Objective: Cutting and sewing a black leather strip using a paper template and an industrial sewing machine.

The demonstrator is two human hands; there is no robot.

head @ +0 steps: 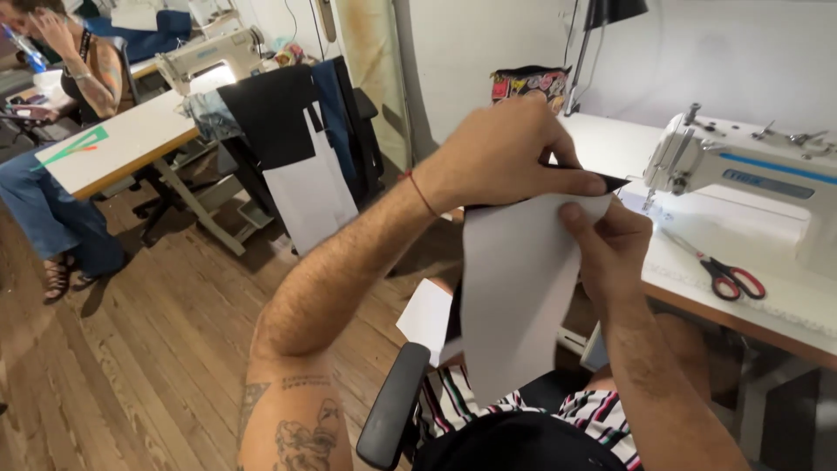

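A white fabric panel (514, 296), backed by a black layer that shows along its top edge, hangs flat and long from chest height down over the person's lap, its top edge pinched between the left hand (501, 153), which closes on it from above, and the right hand (610, 249), whose thumb presses its upper right corner. To the right a white sewing machine (741, 170) stands on a white-topped table (767, 301), where red-handled scissors (728, 275) lie well apart from the hands. Behind, over a worn wooden plank floor (157, 349), black and white cloth pieces (292, 148) drape beside a second table (131, 139) where another person (61, 96) sits.
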